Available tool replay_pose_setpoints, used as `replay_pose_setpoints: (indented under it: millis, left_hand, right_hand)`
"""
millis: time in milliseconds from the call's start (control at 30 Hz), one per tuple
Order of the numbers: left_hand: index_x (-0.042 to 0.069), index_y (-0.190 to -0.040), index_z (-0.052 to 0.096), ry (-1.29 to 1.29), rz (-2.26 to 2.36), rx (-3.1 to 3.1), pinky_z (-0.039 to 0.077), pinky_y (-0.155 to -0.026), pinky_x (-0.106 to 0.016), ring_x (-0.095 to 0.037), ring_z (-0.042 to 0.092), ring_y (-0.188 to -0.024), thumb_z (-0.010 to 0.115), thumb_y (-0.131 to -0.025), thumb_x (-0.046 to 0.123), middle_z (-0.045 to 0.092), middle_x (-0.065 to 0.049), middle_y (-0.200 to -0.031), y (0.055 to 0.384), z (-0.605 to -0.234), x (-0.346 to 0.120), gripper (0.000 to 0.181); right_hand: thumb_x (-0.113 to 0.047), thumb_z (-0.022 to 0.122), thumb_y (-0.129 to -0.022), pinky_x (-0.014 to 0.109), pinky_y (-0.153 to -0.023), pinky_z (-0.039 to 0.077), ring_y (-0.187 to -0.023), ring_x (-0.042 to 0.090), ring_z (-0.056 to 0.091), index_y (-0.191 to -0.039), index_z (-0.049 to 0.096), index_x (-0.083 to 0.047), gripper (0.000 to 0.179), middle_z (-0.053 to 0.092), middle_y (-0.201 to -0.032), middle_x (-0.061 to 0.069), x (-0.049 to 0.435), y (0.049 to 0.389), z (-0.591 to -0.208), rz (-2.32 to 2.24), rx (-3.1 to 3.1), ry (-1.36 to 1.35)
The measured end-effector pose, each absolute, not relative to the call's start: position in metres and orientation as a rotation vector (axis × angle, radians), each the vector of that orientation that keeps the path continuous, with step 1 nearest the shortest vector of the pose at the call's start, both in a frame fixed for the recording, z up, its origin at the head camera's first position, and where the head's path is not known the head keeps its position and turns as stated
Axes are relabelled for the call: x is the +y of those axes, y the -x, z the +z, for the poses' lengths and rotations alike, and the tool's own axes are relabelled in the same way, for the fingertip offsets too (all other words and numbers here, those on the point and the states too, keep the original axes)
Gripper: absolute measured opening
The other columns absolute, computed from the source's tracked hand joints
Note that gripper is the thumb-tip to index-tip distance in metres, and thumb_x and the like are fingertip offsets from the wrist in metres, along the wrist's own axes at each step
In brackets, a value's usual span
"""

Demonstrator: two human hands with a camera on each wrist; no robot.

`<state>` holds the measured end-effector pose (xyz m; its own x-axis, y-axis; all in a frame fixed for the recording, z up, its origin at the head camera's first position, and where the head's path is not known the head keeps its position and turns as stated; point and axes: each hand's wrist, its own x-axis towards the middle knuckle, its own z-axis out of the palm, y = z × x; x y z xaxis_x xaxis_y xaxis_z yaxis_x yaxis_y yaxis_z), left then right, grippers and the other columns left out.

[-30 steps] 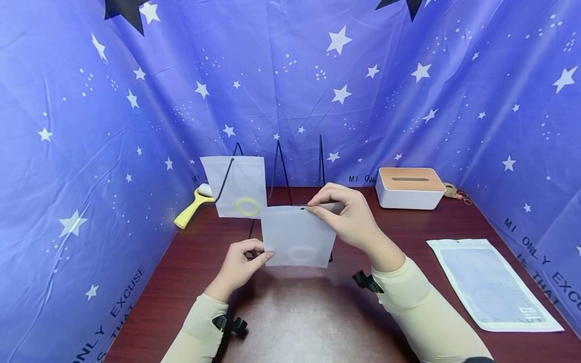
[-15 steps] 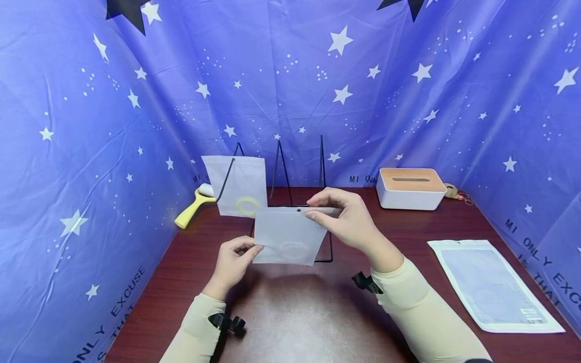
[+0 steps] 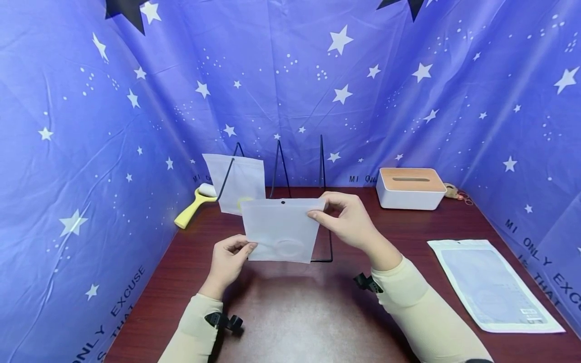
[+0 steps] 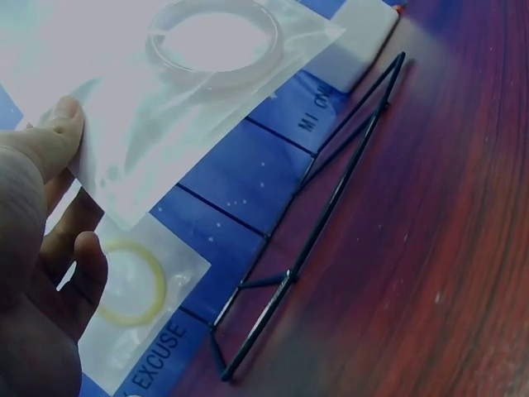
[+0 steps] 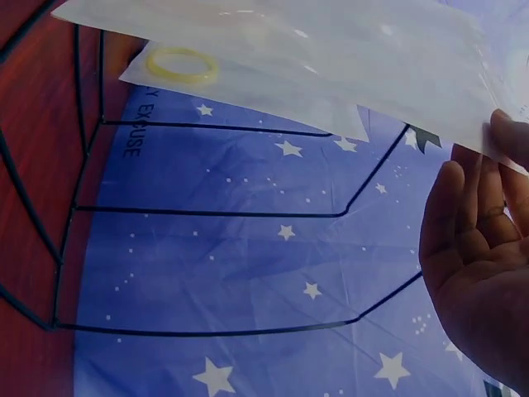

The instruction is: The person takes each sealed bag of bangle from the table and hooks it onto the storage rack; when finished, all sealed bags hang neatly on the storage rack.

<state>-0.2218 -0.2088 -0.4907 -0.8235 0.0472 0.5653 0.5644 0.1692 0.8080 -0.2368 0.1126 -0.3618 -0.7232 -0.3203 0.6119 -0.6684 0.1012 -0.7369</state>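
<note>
From my distance, I am watching two bare hands holding a white bag [image 3: 277,222] roughly upright in front of a black wire rack [image 5: 207,212], above the table [image 3: 295,322]. The left hand [image 3: 228,259] is pinching the bag's lower left edge; the right hand [image 3: 346,218] is pinching its upper right corner. A clear ring [image 4: 216,78] is showing through the bag. A second bag [image 3: 242,176], with a yellow ring [image 4: 159,285], is standing among the rack's left wires.

I am judging this to be a positioning step; the next move is probably calling for an even pull from both hands and clearance from the wires.

In the head view, the white bag is covering fingers, part of the rack and part of the yellow ring. In the left wrist view, glare is bleaching the bag and the frame is cutting it off. The right wrist view is cropping the right hand. I cannot tell whether bag and rack are touching.
</note>
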Motion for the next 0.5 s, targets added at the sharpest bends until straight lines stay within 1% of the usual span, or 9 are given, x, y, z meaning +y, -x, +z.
replay_pose_setpoints:
  millis: [33, 133, 200, 267, 400, 500]
  left_hand:
    - [-0.004, -0.091, 0.076, 0.58, -1.692, -2.045, 0.043, -0.053, -0.02, -0.007, 0.051, -0.059, 0.077, -0.092, -0.004, 0.064, -0.015, -0.068, 0.223, -0.493, -0.21, 0.002]
    - [-0.003, -0.092, 0.076, 0.583, -1.684, -2.055, 0.043, -0.052, -0.021, -0.008, 0.051, -0.059, 0.079, -0.094, 0.004, 0.064, -0.012, -0.068, 0.226, -0.498, -0.214, 0.008]
    - [-0.001, -0.093, 0.077, 0.586, -1.69, -2.054, 0.044, -0.053, -0.021, -0.008, 0.052, -0.059, 0.079, -0.094, 0.005, 0.065, -0.01, -0.068, 0.226, -0.498, -0.216, 0.006]
    - [-0.003, -0.094, 0.076, 0.577, -1.701, -2.062, 0.045, -0.054, -0.021, -0.007, 0.054, -0.06, 0.078, -0.094, 0.003, 0.066, -0.012, -0.069, 0.222, -0.491, -0.214, 0.007]
    - [-0.006, -0.092, 0.073, 0.564, -1.72, -2.065, 0.047, -0.058, -0.019, -0.005, 0.056, -0.063, 0.076, -0.093, -0.004, 0.067, -0.016, -0.073, 0.214, -0.477, -0.212, 0.004]
    - [-0.005, -0.09, 0.071, 0.573, -1.731, -2.053, 0.048, -0.059, -0.019, -0.004, 0.057, -0.064, 0.075, -0.093, -0.005, 0.067, -0.015, -0.074, 0.213, -0.475, -0.213, 0.004]
  right_hand:
    - [-0.003, 0.083, -0.089, 0.026, -0.058, 0.046, -0.065, 0.016, 0.055, -0.075, 0.068, -0.013, 0.022, 0.062, -0.076, 0.004, 0.111, 0.237, -0.363, 1.667, -2.083, -0.969]
    - [-0.004, 0.084, -0.089, 0.026, -0.054, 0.04, -0.06, 0.016, 0.049, -0.068, 0.06, -0.013, 0.033, 0.054, -0.07, 0.004, 0.108, 0.24, -0.367, 1.679, -2.075, -0.941]
    - [-0.007, 0.084, -0.089, 0.027, -0.053, 0.038, -0.058, 0.017, 0.046, -0.065, 0.056, -0.014, 0.038, 0.05, -0.068, 0.003, 0.106, 0.242, -0.369, 1.671, -2.075, -0.933]
    - [-0.01, 0.084, -0.09, 0.028, -0.052, 0.035, -0.057, 0.018, 0.043, -0.064, 0.055, -0.015, 0.04, 0.046, -0.066, 0.003, 0.105, 0.243, -0.37, 1.66, -2.071, -0.935]
    - [-0.013, 0.083, -0.091, 0.03, -0.052, 0.034, -0.058, 0.019, 0.042, -0.065, 0.057, -0.016, 0.038, 0.045, -0.066, 0.002, 0.1, 0.244, -0.37, 1.644, -2.072, -0.952]
    - [-0.012, 0.083, -0.092, 0.029, -0.053, 0.034, -0.059, 0.019, 0.042, -0.067, 0.062, -0.015, 0.033, 0.045, -0.066, 0.002, 0.097, 0.244, -0.369, 1.646, -2.074, -0.948]
